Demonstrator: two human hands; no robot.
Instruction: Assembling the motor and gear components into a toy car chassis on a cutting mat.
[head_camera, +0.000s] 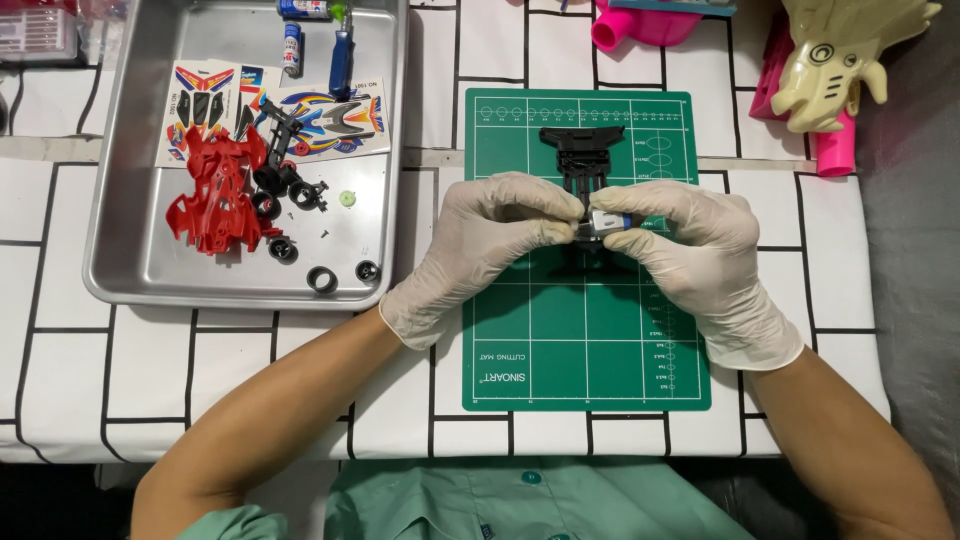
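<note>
A black toy car chassis (583, 150) lies on a green cutting mat (585, 340), its near end under my gloved fingers. My left hand (490, 245) pinches the chassis from the left. My right hand (690, 250) holds a small silver and blue motor (607, 222) at the chassis, between thumb and forefinger. Both hands wear white gloves and meet over the middle of the mat.
A metal tray (130, 270) at the left holds a red car body (215, 190), sticker sheets (330, 120), black wheels and tyres (322, 280), a blue screwdriver (341, 55) and a battery (292, 48). Pink and cream toys (840, 60) sit at the back right.
</note>
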